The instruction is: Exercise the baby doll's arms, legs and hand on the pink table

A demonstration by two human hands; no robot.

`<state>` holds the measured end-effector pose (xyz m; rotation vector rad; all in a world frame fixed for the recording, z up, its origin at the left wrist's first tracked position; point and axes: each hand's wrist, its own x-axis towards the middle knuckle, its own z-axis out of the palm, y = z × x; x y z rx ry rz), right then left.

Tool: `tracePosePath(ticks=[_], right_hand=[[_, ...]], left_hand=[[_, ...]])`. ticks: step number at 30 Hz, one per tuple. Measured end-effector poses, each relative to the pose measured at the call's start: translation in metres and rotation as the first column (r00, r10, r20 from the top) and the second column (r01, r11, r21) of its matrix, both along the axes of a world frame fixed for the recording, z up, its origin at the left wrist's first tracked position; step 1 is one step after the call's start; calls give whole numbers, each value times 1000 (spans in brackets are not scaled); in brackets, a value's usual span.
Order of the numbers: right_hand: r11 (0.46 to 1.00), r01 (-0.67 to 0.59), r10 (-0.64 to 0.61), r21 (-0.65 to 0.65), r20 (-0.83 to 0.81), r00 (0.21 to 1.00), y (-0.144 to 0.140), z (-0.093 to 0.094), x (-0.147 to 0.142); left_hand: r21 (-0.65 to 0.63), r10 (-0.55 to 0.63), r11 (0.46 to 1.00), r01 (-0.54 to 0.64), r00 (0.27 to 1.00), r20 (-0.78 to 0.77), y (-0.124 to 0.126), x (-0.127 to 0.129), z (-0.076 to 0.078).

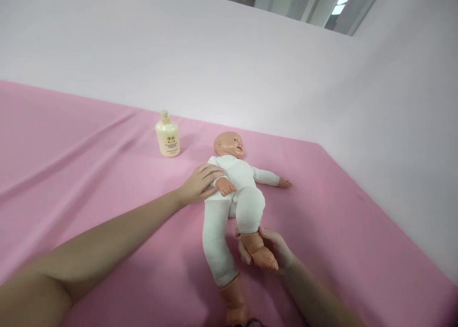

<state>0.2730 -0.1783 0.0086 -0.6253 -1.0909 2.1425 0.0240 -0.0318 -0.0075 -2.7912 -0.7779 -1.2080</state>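
With my left hand [201, 181] holding the doll [240, 172] and my right hand [278, 249] clasping its ankle [252, 242], I should move gently.

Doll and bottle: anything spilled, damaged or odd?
No damage shows on the doll, and the bottle stands upright with no spill visible. The pink cloth is creased at left, and a dark curl shows at the bottom edge, too cut off to identify.

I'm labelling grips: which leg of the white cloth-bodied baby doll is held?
The bent white leg on the picture's right: the right hand grips its tan plastic ankle. The other leg reaches toward the bottom edge, its ankle unheld.
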Motion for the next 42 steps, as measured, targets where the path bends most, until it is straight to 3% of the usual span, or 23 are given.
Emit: tracePosePath(ticks=[23, 35, 42], right_hand=[[1000, -22, 22, -6, -29, 999, 1, 0, 0], [981, -168, 163, -95, -56, 985, 0, -5, 2], [974, -201, 195, -105, -65, 979, -1, -5, 3]], left_hand=[[-51, 4, 999, -3, 1000, 8, 2, 0, -1], [-188, 74, 981, -57, 994, 84, 4, -2, 3], [-173, 87, 982, -73, 993, 79, 5, -1, 2]])
